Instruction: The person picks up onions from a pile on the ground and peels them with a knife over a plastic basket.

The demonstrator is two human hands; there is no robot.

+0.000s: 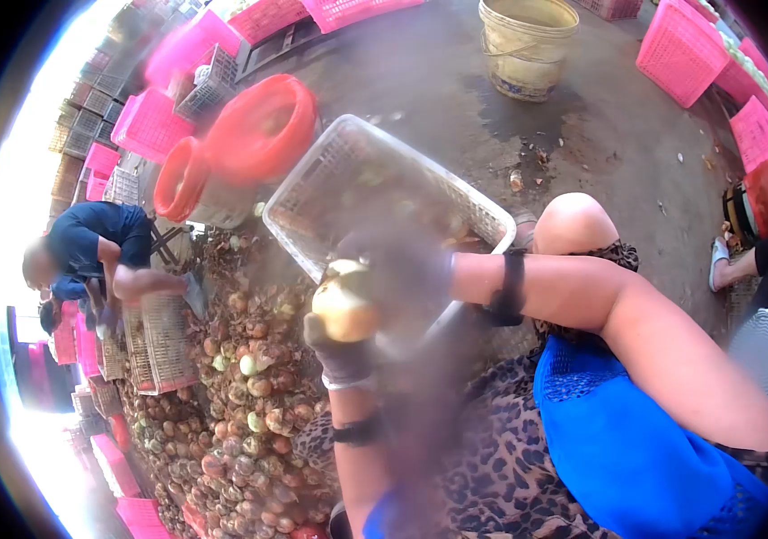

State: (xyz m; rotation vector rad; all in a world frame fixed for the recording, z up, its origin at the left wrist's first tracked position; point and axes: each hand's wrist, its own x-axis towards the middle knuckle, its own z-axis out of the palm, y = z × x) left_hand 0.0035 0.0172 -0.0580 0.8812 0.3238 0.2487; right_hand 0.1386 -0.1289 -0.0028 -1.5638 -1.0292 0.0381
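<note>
My left hand [341,359], in a grey glove, grips a pale, partly peeled onion [345,310]. My right hand [406,274], also gloved, is close beside the onion, reaching in from the right. A smeary blur covers its fingers, so whether it holds anything cannot be made out. Just beyond both hands stands a white plastic crate [429,162], its inside hazy. To the left of my left hand spreads a large heap of onions [258,404], mostly brown-skinned, with a few pale ones among them.
Red-rimmed containers [263,126] stand beyond the heap. A dirty bucket [528,54] sits on the wet floor. Pink crates [682,54] line the far sides. At left a person [101,238] bends beside a crate [155,346]; another person's legs [748,265] show at right.
</note>
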